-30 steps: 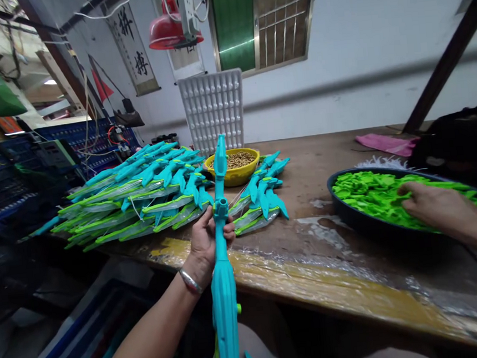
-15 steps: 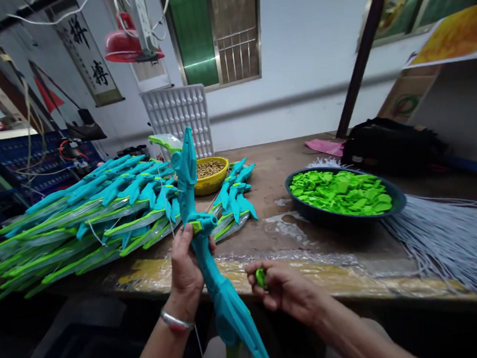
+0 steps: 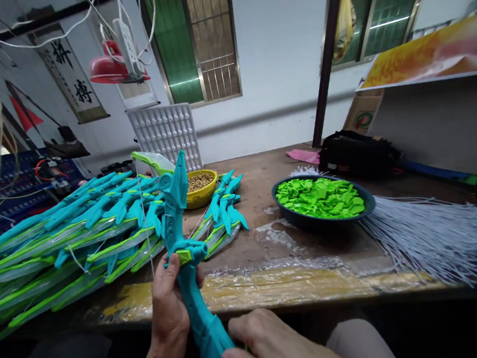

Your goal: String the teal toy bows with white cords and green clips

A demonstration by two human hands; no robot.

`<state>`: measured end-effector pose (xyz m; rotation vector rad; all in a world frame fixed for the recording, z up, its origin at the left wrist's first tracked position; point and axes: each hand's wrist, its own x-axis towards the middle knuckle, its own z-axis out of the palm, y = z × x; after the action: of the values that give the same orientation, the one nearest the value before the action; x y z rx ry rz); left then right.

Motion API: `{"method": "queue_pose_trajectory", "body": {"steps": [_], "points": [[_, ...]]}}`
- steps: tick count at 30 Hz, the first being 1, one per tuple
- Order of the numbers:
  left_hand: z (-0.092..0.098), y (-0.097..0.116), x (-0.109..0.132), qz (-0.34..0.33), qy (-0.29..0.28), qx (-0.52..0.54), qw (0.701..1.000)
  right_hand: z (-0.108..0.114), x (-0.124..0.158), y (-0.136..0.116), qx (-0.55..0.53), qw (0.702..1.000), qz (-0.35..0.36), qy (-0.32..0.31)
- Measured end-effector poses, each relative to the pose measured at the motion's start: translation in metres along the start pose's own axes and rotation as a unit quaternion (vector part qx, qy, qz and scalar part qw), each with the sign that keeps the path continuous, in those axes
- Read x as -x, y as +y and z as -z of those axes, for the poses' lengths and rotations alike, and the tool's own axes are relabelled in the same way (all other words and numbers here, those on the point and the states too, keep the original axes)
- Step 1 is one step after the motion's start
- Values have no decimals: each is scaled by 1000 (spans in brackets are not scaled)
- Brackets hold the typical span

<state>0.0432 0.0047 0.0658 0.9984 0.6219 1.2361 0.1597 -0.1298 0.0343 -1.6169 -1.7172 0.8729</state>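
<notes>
My left hand [image 3: 169,302] is wrapped around the middle of a turquoise plastic toy bow [image 3: 175,220], held upright above the table's front edge. Its thumb lies beside a small bright green piece [image 3: 183,257] set in the bow's grip. Low in the view, my right hand [image 3: 273,337] is closed against the bow's lower limb. Only a sliver of green shows between its fingers; the rest of that plastic piece is hidden. A white string [image 3: 146,226] hangs left of the bow.
Many turquoise and green toy bows [image 3: 80,232] are piled at left, with several smaller ones [image 3: 226,205] mid-table. A yellow bowl [image 3: 206,195] holds small brass-coloured parts. A dark basin [image 3: 324,224] holds green pieces, beside a bundle of pale cords [image 3: 431,234]. A black bag [image 3: 357,154] stands behind.
My right hand has moved left and down from beside the bow to its lower limb, bringing the green piece. My left hand keeps its hold. The view has shifted to the right.
</notes>
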Motion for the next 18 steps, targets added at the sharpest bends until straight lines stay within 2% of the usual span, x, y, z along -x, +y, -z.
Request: {"method": "queue_pose_trajectory", "body": {"steps": [1, 3, 8, 11, 15, 18], "points": [[1, 1, 2, 2, 1, 3, 1000, 1, 0, -2, -11, 1000, 8, -16], [3, 2, 5, 0, 5, 4, 1000, -4, -1, -2, -25, 999, 27, -5], [5, 4, 8, -37, 6, -7, 999, -40, -7, 4, 53, 991, 45, 118], [1, 7, 6, -42, -16, -23, 999, -51, -7, 3, 73, 985, 39, 151], [-1, 7, 7, -33, -99, -68, 992, -45, 1, -6, 32, 988, 3, 149], [-2, 7, 9, -22, -109, -52, 992, -35, 8, -11, -82, 988, -51, 123]]}}
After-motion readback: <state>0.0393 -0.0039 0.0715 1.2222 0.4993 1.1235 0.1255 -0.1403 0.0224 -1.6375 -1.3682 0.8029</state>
